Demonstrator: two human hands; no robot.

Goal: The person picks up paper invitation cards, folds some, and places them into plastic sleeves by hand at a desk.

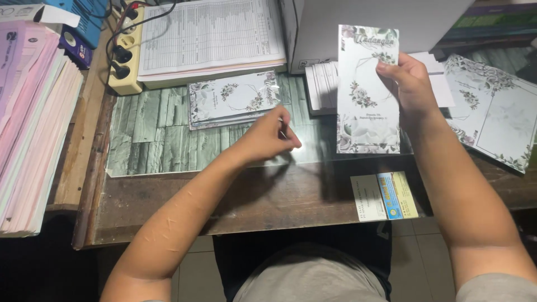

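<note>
My right hand holds a tall floral-printed card upright by its right edge, its lower edge near the glass-topped desk. My left hand rests on the glass in the middle, fingers curled together, pinching something thin and dark that I cannot make out. Just behind my left hand lies a small stack of similar floral cards. A larger unfolded floral sheet lies to the right of my right forearm.
A pile of printed table sheets sits at the back, a cream power strip with plugs beside it. Pink paper stacks fill the left. A white box stands behind the card; a small label lies at the desk's front edge.
</note>
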